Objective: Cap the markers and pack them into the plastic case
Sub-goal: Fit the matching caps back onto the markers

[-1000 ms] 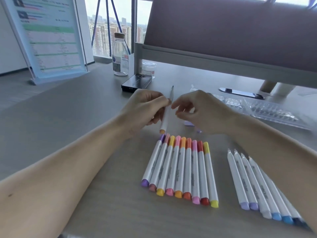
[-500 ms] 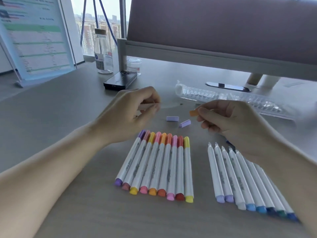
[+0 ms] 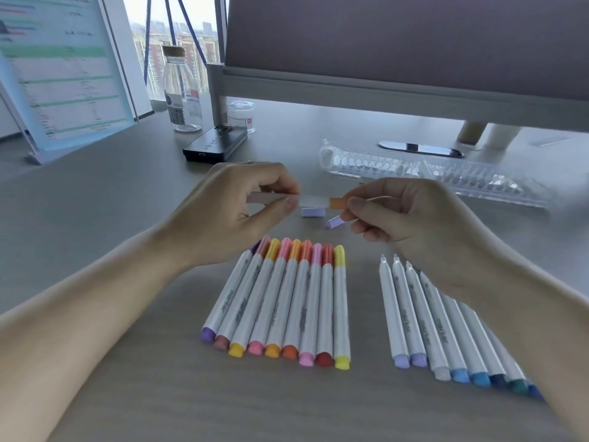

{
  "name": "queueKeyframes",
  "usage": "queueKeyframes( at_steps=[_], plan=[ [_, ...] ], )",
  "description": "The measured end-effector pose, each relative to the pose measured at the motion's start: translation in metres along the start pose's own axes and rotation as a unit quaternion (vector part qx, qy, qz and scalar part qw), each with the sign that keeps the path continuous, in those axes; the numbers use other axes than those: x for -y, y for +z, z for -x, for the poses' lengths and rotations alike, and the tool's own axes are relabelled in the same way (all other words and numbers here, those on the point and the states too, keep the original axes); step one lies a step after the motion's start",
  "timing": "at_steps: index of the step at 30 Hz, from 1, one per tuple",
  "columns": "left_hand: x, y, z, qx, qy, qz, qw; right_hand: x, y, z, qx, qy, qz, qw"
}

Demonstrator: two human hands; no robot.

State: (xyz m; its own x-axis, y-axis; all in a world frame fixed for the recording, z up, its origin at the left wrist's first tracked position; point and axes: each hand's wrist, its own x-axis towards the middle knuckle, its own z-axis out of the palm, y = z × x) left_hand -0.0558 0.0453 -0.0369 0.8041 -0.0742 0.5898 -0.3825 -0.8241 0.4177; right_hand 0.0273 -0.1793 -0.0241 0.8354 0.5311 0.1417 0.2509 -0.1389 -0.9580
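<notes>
Bare left grip (image 3: 236,212), bare right grip (image 3: 414,224)

Cool daylight came in through the window (image 3: 159,36) at far left, and the table (image 3: 95,202) was evenly bright. Soft shadows lay under the forearms (image 3: 95,298) and beside the capped markers (image 3: 287,301). The clear plastic case (image 3: 446,173) caught small highlights. The marker (image 3: 314,200) held in mid-air, with its orange cap (image 3: 338,203), was smeared by motion. At the left edge the board (image 3: 63,74) looked soft and leaned, bent by the wide lens.
</notes>
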Motion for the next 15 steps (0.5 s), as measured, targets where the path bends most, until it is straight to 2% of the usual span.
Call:
queueKeyframes(
  at_steps=[9, 15],
  plan=[
    [0.0018, 0.0036, 0.0000, 0.016, -0.030, 0.066, 0.997, 0.0000, 0.0016, 0.0019, 0.003, -0.013, -0.014, 1.000],
    [0.0015, 0.0033, 0.0009, 0.028, -0.046, 0.069, 0.996, -0.0022, 0.0034, 0.0021, 0.002, -0.009, -0.008, 1.000]
  ],
)
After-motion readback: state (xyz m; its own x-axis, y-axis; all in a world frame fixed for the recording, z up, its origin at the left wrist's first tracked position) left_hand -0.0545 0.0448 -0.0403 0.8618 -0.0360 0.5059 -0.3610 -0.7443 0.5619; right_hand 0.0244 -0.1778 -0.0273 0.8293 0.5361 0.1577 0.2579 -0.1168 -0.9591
